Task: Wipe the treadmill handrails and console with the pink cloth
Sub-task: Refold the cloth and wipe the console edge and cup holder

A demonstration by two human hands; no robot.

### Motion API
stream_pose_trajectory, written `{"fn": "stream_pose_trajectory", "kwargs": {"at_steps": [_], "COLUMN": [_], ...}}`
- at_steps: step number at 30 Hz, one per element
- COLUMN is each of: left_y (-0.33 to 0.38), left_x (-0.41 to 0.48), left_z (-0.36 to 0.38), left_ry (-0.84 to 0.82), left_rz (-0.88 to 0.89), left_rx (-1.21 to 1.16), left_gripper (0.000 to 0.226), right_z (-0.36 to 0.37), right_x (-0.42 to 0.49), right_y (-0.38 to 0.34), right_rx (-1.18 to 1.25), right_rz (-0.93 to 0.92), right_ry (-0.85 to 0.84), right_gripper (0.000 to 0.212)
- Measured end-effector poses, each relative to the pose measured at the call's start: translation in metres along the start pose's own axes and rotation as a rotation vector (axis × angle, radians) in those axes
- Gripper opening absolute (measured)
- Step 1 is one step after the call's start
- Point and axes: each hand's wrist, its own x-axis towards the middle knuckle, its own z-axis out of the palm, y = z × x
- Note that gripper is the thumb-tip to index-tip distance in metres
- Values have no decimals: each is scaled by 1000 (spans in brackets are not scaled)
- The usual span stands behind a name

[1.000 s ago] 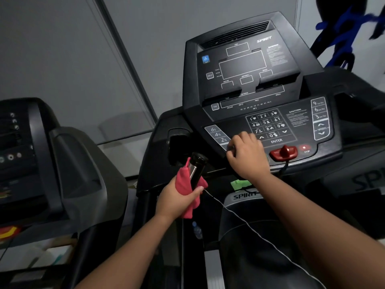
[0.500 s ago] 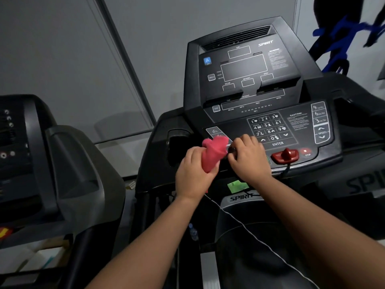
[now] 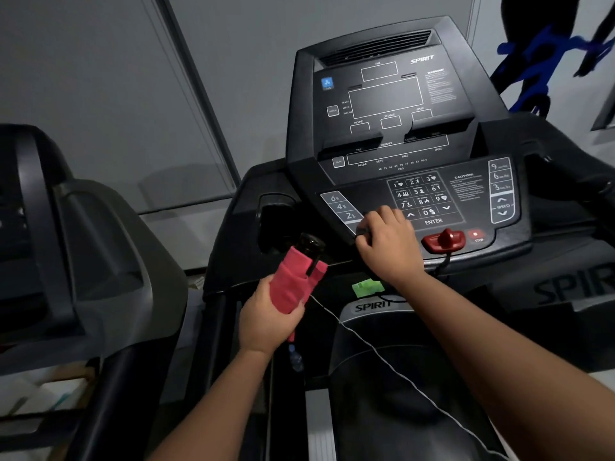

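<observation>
My left hand (image 3: 266,314) grips the pink cloth (image 3: 293,281), fingers curled round it and the left handrail grip (image 3: 311,246), whose black end cap pokes out above. My right hand (image 3: 387,244) rests at the console (image 3: 382,128) lower edge, fingers curled over its rim beside the red safety key (image 3: 444,239).
</observation>
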Motion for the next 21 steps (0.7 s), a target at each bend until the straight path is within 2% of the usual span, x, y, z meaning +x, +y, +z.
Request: {"fn": "stream_pose_trajectory", "kwargs": {"at_steps": [3,7,15,18,21], "left_y": [-8,2,98,99,82], "left_x": [-1,6,45,42,32], "left_z": [-9,-17,-2,3,10], "left_ry": [-141,-221,-64,10,101], "left_rz": [-25,9,134,166,264], "left_rx": [-28,7,104,127,148], "left_gripper": [37,58,47,38,49], "right_z": [1,1,3,4,5], "right_x": [0,3,3,3,3], "right_y": [1,0,-1,0,1], "right_rx": [6,6,9,12,17], "right_rz": [-5,3,1,3,6], "right_ry": [-4,-7,25,43,50], "right_gripper": [20,19,15,12,11]}}
